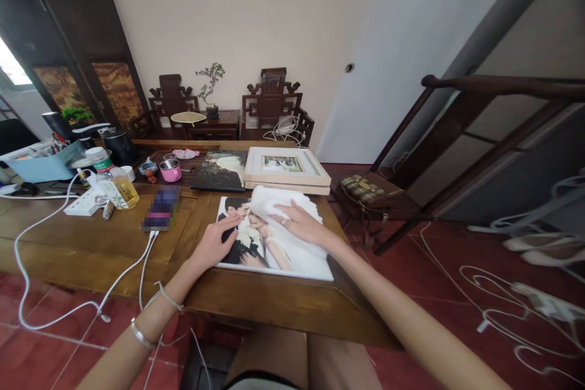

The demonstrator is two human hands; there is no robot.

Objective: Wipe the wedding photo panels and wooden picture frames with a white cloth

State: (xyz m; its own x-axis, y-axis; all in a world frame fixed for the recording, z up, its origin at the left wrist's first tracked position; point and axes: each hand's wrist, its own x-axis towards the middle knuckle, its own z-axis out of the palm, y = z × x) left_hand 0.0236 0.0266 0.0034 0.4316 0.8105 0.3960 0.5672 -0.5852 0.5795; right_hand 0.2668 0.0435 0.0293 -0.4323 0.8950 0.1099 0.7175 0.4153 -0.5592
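A large wedding photo print lies flat on the wooden table in front of me. My left hand rests open on the print's left edge, fingers stretched over it. My right hand lies flat on a white cloth bunched on the upper part of the print, palm down and fingers spread, a ring on one finger.
Behind the print sit a framed photo on a stack and a dark photo panel. To the left are a phone with white cable, a power strip, bottles and a pink cup. Loose cables lie on the red floor at right.
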